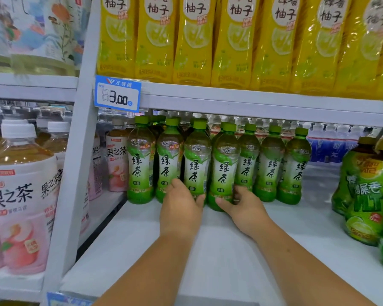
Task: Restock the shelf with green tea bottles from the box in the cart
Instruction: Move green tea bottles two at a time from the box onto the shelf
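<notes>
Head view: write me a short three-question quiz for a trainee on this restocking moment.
1. True or false: the left hand and the right hand each grip a green tea bottle near its base.
2. What does the price tag read? A) 3.00 B) 5.50 C) 8.00
3. Fill in: the bottles above, one shelf up, have ____ labels.

Key: 1 true; 2 A; 3 yellow.
</notes>
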The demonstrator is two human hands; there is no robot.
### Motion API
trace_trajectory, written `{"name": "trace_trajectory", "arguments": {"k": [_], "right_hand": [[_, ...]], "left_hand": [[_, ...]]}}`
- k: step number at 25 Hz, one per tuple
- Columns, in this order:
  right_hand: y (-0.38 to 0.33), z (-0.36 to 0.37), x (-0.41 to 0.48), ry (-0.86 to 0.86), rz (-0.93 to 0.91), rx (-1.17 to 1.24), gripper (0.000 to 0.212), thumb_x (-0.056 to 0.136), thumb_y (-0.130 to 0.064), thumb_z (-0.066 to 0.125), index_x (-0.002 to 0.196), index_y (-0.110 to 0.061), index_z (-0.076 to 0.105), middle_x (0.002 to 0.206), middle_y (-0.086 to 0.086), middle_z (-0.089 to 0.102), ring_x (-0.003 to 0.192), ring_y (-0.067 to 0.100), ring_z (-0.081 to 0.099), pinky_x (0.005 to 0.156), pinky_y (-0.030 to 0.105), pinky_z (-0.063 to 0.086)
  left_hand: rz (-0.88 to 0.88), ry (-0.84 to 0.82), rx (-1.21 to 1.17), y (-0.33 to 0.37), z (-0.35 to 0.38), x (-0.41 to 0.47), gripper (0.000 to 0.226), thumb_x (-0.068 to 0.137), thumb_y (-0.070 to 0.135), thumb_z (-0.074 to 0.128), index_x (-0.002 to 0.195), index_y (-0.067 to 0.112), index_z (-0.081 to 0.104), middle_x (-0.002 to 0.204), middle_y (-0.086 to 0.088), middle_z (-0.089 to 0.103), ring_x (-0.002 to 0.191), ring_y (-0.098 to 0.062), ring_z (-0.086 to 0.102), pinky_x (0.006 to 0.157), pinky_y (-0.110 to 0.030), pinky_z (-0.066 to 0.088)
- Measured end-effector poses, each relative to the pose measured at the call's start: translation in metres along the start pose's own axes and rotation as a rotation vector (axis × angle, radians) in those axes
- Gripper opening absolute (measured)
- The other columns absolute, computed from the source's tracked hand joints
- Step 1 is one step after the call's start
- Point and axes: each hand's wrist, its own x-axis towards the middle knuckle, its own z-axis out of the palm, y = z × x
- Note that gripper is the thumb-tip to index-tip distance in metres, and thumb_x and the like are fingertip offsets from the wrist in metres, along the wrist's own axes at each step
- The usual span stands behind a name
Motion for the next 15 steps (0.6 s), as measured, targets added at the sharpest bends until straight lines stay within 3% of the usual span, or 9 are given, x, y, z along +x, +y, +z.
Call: {"name": "trace_trajectory", "arguments": {"k": [7, 15], "right_hand": [[0.0052, 0.0011, 0.0029, -0.019, -0.001, -0.177, 0.039, 0.086, -0.048, 0.069, 0.121, -0.033, 0.062, 0.107, -0.018, 0.068, 0.101, 0.008, 0.064, 0.092, 0.032, 0.051], [0.0063, 0.0001, 0.0044, -0.024, 0.006, -0.128, 0.042, 0.087, -0.042, 0.07, 0.125, -0.026, 0.063, 0.113, -0.011, 0.07, 0.105, 0.012, 0.064, 0.098, 0.04, 0.051]], "left_hand": [[-0.082, -0.05, -0.117, -0.0048, -0.0009, 0.0036, 0.053, 0.082, 0.042, 0.077, 0.111, 0.008, 0.05, 0.113, -0.009, 0.055, 0.108, -0.029, 0.053, 0.086, -0.039, 0.048], [-0.144, -0.048, -0.183, -0.0056, -0.0016, 0.0069, 0.048, 0.081, 0.037, 0.081, 0.108, 0.007, 0.056, 0.112, -0.012, 0.056, 0.105, -0.032, 0.055, 0.087, -0.04, 0.049]]}}
